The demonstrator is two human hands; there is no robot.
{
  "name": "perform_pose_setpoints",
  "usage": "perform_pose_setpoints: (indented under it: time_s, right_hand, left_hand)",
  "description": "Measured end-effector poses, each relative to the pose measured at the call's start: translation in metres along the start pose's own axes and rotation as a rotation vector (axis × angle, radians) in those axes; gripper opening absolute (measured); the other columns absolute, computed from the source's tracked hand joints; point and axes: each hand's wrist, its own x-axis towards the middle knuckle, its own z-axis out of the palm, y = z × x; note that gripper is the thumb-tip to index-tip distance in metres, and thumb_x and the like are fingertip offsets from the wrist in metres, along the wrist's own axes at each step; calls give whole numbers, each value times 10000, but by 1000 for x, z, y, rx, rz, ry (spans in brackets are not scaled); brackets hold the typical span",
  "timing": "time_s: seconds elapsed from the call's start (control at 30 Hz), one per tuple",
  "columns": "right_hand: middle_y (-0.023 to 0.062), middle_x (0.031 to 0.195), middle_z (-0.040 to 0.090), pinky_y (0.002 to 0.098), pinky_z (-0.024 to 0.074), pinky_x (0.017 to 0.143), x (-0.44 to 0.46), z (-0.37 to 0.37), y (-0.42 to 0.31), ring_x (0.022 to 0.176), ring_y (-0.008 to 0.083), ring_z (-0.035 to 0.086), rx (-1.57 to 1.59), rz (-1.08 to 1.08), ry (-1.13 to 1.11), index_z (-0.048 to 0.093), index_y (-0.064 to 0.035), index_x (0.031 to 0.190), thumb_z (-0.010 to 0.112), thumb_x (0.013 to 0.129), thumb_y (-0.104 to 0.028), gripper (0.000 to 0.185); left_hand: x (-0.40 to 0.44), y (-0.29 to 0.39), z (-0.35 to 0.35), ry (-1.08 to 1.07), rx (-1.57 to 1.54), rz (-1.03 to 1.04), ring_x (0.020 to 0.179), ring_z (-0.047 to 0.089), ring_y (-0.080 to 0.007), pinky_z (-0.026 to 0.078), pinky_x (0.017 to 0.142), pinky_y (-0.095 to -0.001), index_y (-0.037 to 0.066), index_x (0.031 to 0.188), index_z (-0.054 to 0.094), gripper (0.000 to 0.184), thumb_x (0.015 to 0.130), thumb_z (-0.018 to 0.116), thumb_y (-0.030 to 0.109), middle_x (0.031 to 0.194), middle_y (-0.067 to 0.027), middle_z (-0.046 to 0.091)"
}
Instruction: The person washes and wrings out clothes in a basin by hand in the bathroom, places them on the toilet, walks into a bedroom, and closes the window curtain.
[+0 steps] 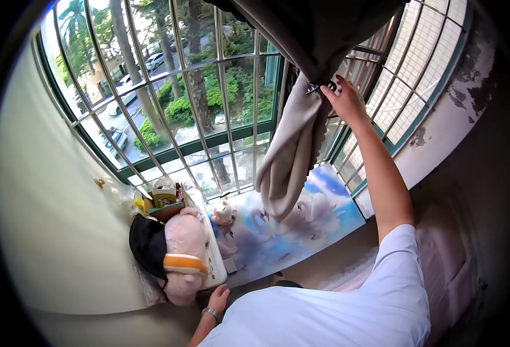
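Observation:
My right hand (pixel 347 103) is raised at the gathered grey curtain (pixel 289 144). Its thumb and fingers pinch a small black clip-like tie (pixel 320 87) around the curtain's bunched middle; its exact kind is hard to make out. Below the tie, the curtain hangs in a folded loop over the sill. Low beside my body, my left hand (pixel 218 297) holds nothing, its fingers loosely extended, with a watch (pixel 211 313) on the wrist. Nearest to it lies a pink plush toy (pixel 183 243) with an orange-and-white band.
A barred window (pixel 209 104) spans the front, with trees and parked cars outside. On the sill lies a swan-printed mat (pixel 289 231) with a small white figurine (pixel 224 212). A box of small items (pixel 165 199) and a black cloth item (pixel 147 246) sit at left. Pink bedding (pixel 440 260) is at right.

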Motion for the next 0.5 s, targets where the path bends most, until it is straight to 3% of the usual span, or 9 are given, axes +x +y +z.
perform_pose_setpoints:
  time_s: [0.07, 0.1, 0.17, 0.2, 0.23, 0.3, 0.37, 0.43, 0.5]
  right_hand:
    - [199, 1080, 664, 375, 500, 867, 18, 11, 24, 973, 307, 658, 243, -40, -102, 568, -10, 1251, 639, 863, -470, 607]
    - [159, 927, 694, 363, 499, 794, 23, 16, 34, 849, 285, 665, 437, -19, -184, 636, -3, 1142, 623, 887, -433, 500]
    - [126, 798, 684, 357, 475, 710, 29, 15, 47, 730, 259, 632, 492, 15, -369, 674, -8, 1061, 609, 904, -418, 444]
    - [144, 762, 652, 371, 448, 673, 30, 16, 51, 699, 263, 594, 527, -14, -386, 684, -8, 942, 595, 912, -438, 440]
    - [144, 762, 652, 371, 448, 673, 34, 17, 57, 699, 263, 594, 537, -21, -398, 684, -8, 942, 595, 912, -438, 440]
    - [19, 755, 599, 261, 493, 631, 38, 11, 56, 706, 102, 577, 369, -70, -515, 633, -17, 865, 587, 952, -356, 352]
    - [34, 709, 581, 276, 469, 624, 37, 0, 49, 670, 116, 560, 335, -99, -529, 581, -16, 773, 565, 958, -370, 399]
    - [173, 721, 606, 415, 442, 698, 37, -2, 48, 746, 332, 605, 335, -151, -490, 600, 3, 771, 554, 926, -457, 488]
    - [162, 716, 615, 408, 449, 683, 36, 1, 52, 734, 310, 618, 302, -168, -461, 612, -7, 779, 546, 937, -415, 442]
  left_hand:
    - [2, 2, 28, 21, -23, 56, 1171, 568, -223, 444, 993, -313, 14, 1323, 516, 451, 933, 606, 220, 1247, -162, 607]
    - [2, -2, 42, 37, -39, 42, 1171, 568, -223, 444, 993, -313, 14, 1323, 516, 451, 933, 606, 220, 1247, -162, 607]
    - [1, -11, 65, 58, -7, 50, 1072, 594, -167, 476, 932, -294, 32, 1302, 540, 414, 933, 619, 200, 1170, -106, 636]
    - [1, -14, 72, 67, 14, 58, 1023, 606, -139, 493, 901, -284, 41, 1291, 551, 396, 933, 625, 190, 1131, -79, 651]
    - [-1, -17, 77, 80, 7, 49, 1023, 606, -139, 493, 901, -284, 41, 1291, 551, 396, 933, 625, 190, 1131, -79, 651]
    - [-5, -17, 85, 46, -40, 23, 1027, 605, -135, 489, 909, -282, 42, 1293, 551, 400, 930, 632, 191, 1127, -74, 652]
    - [-10, -3, 88, 56, -35, -19, 1070, 599, -167, 478, 935, -299, 40, 1301, 543, 421, 926, 626, 213, 1166, -104, 640]
    - [-10, 1, 91, 59, -29, -57, 1113, 593, -199, 467, 960, -316, 38, 1309, 534, 442, 923, 621, 235, 1205, -134, 628]
    - [1, -8, 94, 87, -53, -48, 1104, 594, -198, 468, 957, -318, 35, 1303, 535, 428, 928, 610, 226, 1204, -132, 627]
